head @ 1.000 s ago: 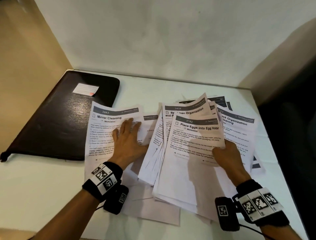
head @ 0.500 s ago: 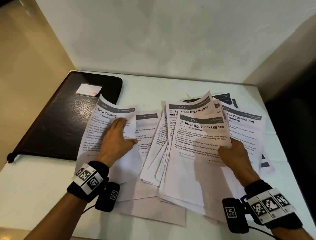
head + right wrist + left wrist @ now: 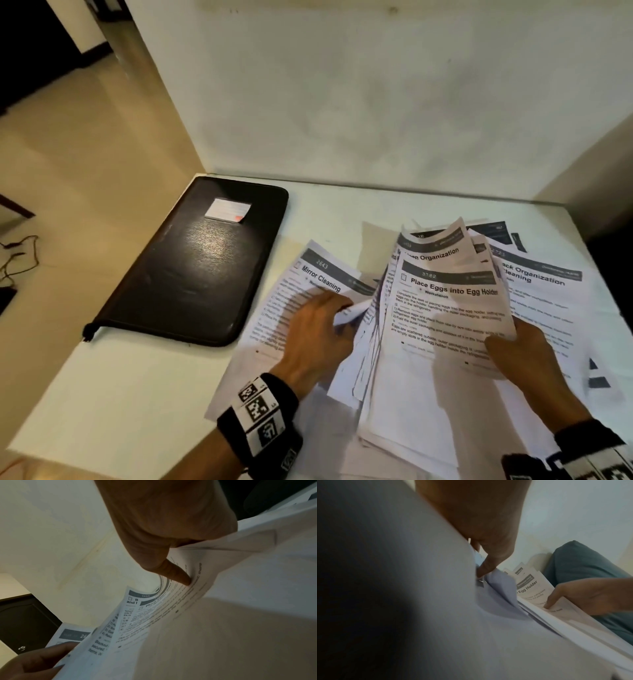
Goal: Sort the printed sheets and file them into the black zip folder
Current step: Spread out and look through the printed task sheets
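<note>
A loose heap of printed sheets (image 3: 442, 342) lies on the white table, topped by the page "Place Eggs into Egg Holder" (image 3: 452, 291). My right hand (image 3: 524, 356) grips the right edge of this stack, thumb on top (image 3: 181, 577), lifting it. My left hand (image 3: 318, 339) pinches the "Mirror Cleaning" sheet (image 3: 308, 277) at its right edge, next to the stack (image 3: 530, 588). The black zip folder (image 3: 202, 263) lies closed at the back left, apart from both hands.
A white wall stands right behind the table (image 3: 137, 394). More sheets, one headed "Organization Cleaning" (image 3: 534, 277), spread to the right near the table's edge. The floor (image 3: 68, 154) drops away on the left, with cables on it.
My left hand went from lying flat on the "Mirror Cleaning" sheet to pinching it and drawing it right toward the stack. The right hand raised the stack's edge higher.
</note>
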